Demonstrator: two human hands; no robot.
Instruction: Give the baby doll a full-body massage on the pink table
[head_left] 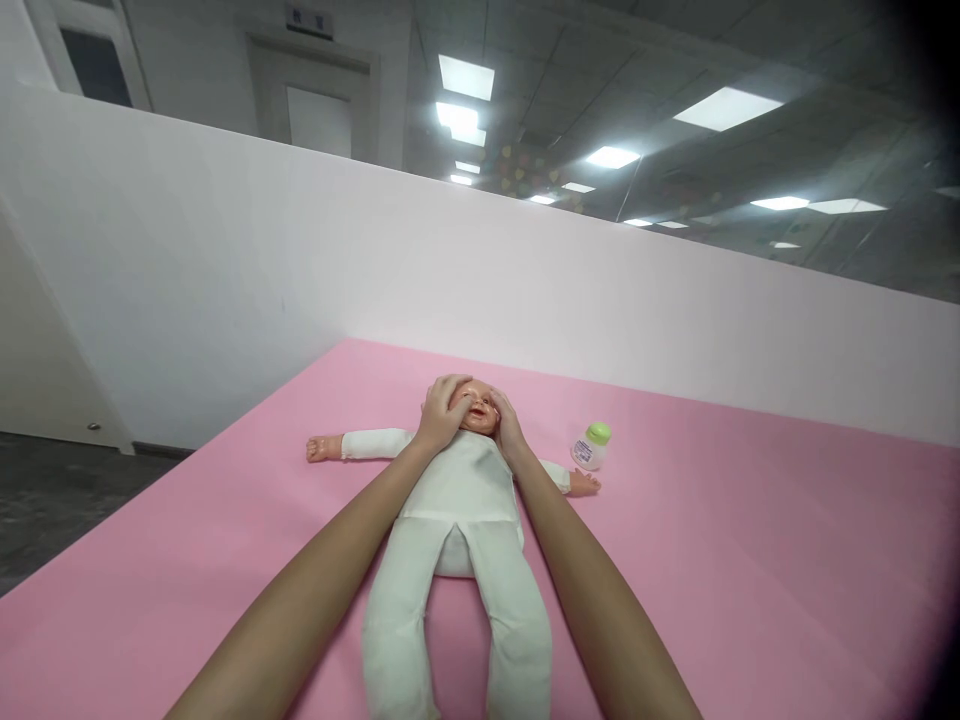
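Observation:
A baby doll with a white cloth body lies on its back, head away from me and both arms stretched out sideways. My left hand rests on the left side of the doll's head, fingers extended over the forehead and the thumb on the cheek. On the other side, my right hand lies along the temple and cheek with fingers stretched. The doll's mouth and part of the forehead show between my hands. Close to the doll's arm on the right stands a small clear bottle with a green cap.
A pink table surface lies under the doll. A white partition wall rises along the back edge, with another white wall at left. Beyond are a door and ceiling lights. Grey floor shows past the left table edge.

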